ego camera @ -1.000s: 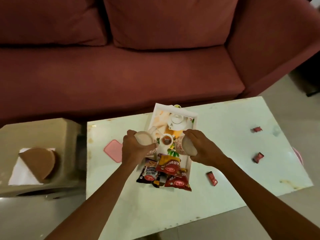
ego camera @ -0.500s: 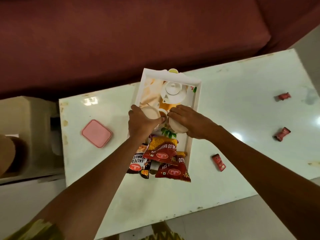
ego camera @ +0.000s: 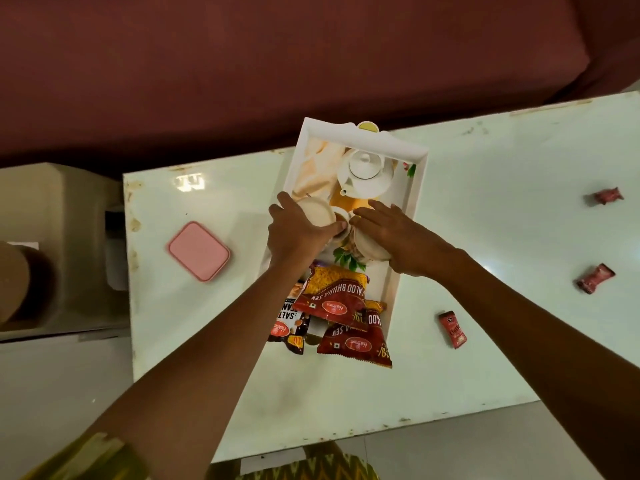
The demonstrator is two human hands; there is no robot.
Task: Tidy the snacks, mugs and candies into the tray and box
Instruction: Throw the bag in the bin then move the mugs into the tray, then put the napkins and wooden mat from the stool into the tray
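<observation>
A white tray with a teapot picture on its floor lies on the table. My left hand grips a pale mug low over the tray's middle. My right hand lies over a second pale mug set on the tray beside it. Red and yellow snack packets and a dark peanut packet are piled at the tray's near end. Three red candies lie on the table to the right: one candy near, one candy further right, one candy at the far right. A pink box with its lid on sits left of the tray.
The pale green table stands against a dark red sofa. A beige stool stands at the left with a brown object at the frame edge. The table's near edge is close to my body.
Both hands have moved the mugs down and forward into the middle of the tray, close together. My head has tilted down, so the table fills more of the view.
</observation>
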